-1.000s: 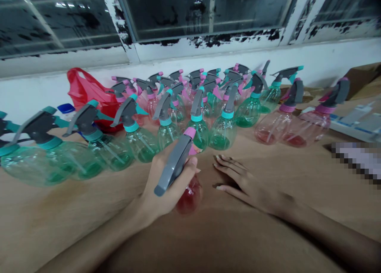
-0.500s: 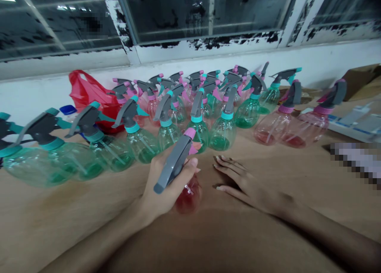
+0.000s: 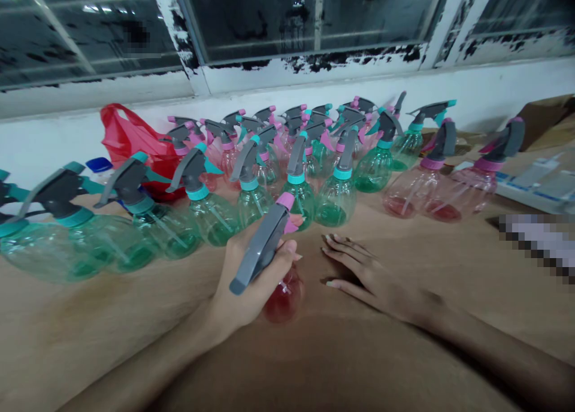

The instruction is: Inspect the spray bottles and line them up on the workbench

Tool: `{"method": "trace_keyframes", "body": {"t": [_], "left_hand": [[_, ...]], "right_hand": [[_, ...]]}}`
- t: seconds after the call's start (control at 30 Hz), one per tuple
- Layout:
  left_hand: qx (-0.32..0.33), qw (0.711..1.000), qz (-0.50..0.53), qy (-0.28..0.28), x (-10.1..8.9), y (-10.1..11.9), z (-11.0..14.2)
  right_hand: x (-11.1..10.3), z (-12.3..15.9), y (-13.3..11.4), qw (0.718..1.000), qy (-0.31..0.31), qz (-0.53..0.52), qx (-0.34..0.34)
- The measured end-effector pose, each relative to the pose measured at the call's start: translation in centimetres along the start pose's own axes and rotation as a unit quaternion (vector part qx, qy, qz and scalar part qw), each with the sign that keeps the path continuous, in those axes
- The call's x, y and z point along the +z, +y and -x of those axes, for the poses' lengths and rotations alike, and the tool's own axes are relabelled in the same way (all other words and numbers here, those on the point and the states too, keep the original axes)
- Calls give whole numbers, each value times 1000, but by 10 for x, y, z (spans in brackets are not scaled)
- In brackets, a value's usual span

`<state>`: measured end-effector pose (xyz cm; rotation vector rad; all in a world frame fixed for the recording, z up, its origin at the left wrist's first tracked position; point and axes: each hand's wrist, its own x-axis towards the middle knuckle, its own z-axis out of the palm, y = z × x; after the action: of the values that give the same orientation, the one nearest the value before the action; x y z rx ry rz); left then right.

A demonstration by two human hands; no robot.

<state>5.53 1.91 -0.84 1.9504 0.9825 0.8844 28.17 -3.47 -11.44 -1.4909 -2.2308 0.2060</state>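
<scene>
My left hand (image 3: pixel 242 280) is wrapped around the neck of a pink spray bottle (image 3: pixel 284 301) that stands on the table. The bottle has a grey trigger head with a pink nozzle, and red-looking liquid shows in its base. My fingers hide its collar. To the right, my right hand (image 3: pixel 366 274) rests flat on the tabletop with fingers stretched out, touching no bottle. Just beyond the hands stand green spray bottles (image 3: pixel 336 203) with teal collars. Two pink spray bottles (image 3: pixel 411 190) stand farther right.
More green spray bottles (image 3: pixel 92 244) line the left side of the wooden table (image 3: pixel 148 316). Behind the row, several pink and green bottles crowd near the wall beside a red plastic bag (image 3: pixel 135 139). On the right are a white tray-like object (image 3: pixel 534 187) and a cardboard box (image 3: pixel 545 124).
The view has shifted very slightly. Both hands and the held bottle stay in practically the same place.
</scene>
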Motion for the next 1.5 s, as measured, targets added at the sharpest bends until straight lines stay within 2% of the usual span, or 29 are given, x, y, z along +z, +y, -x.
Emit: {"method": "trace_keyframes", "body": {"t": [0.23, 1.13, 1.37, 1.5], "left_hand": [[-9, 1000, 21, 0, 0, 0, -1], [0, 1000, -3, -7, 0, -1, 0], [-25, 999, 20, -25, -1, -3, -1], [-5, 1000, 18, -14, -1, -2, -1]], "right_hand": [[0, 1, 0, 1000, 4, -5, -2], [0, 0, 1, 1000, -9, 10, -2], [0, 0, 0, 1000, -7, 10, -2], [0, 0, 0, 1000, -8, 8, -1]]}}
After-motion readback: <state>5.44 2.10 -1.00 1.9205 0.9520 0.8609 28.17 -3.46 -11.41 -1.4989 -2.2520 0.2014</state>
